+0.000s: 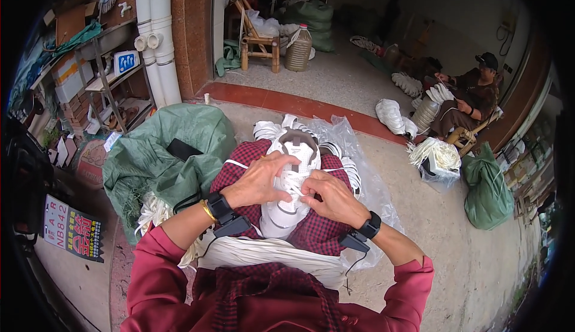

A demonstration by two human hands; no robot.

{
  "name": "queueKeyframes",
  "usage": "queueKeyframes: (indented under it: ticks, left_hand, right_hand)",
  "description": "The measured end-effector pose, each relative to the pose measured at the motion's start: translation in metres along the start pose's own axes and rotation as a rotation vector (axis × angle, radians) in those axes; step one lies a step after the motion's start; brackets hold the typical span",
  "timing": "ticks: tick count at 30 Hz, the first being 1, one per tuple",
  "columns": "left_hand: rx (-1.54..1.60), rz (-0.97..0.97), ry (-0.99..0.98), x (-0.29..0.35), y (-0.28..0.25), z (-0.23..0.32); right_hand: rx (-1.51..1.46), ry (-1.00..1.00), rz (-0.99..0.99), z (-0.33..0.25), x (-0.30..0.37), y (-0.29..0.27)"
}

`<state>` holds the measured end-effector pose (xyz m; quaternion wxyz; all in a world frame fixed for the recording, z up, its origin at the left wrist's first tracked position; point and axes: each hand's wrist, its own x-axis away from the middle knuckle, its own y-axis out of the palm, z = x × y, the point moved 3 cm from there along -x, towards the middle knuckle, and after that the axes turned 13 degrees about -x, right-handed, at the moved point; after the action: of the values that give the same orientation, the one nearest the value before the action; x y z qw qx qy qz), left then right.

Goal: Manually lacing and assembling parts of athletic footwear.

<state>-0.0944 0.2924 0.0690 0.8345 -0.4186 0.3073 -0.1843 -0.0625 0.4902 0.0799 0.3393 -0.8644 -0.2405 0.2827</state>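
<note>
A white sneaker (280,219) with grey trim lies on my lap, its toe toward me, over a red-and-black checked cloth (242,155). My left hand (259,179) grips it from the left side, index finger and thumb spread along the lacing. On the right, my right hand (331,195) pinches the white shoelace (291,182) close to the eyelets. The fingertips hide part of the lace. A thick bundle of white laces (257,254) stretches across my waist. More white shoes (268,130) sit just beyond the sneaker.
A large green sack (179,122) stands at my left. Clear plastic sheeting (368,182) spreads at right, with a white lace pile (434,155) and a tied green bag (488,191) farther off. A seated person (479,86) works beyond the doorway; a bamboo chair (257,38) stands inside.
</note>
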Motion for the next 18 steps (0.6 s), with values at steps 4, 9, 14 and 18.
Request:
queueKeyframes:
  ticks: [4,9,14,18]
  left_hand:
    - [-0.004,0.02,0.032,0.002,0.001,0.0]
    - [0.075,-0.024,0.039,0.004,-0.011,-0.012]
    - [-0.027,0.056,-0.061,0.003,-0.024,-0.027]
    - [0.08,-0.018,-0.058,0.001,-0.028,-0.039]
  right_hand:
    - [-0.136,0.038,-0.105,-0.004,-0.008,0.001]
    - [-0.148,-0.055,0.016,0.007,-0.009,0.0]
    - [-0.042,-0.068,0.046,0.0,-0.014,-0.007]
    - [0.08,-0.041,0.033,0.006,-0.015,-0.008]
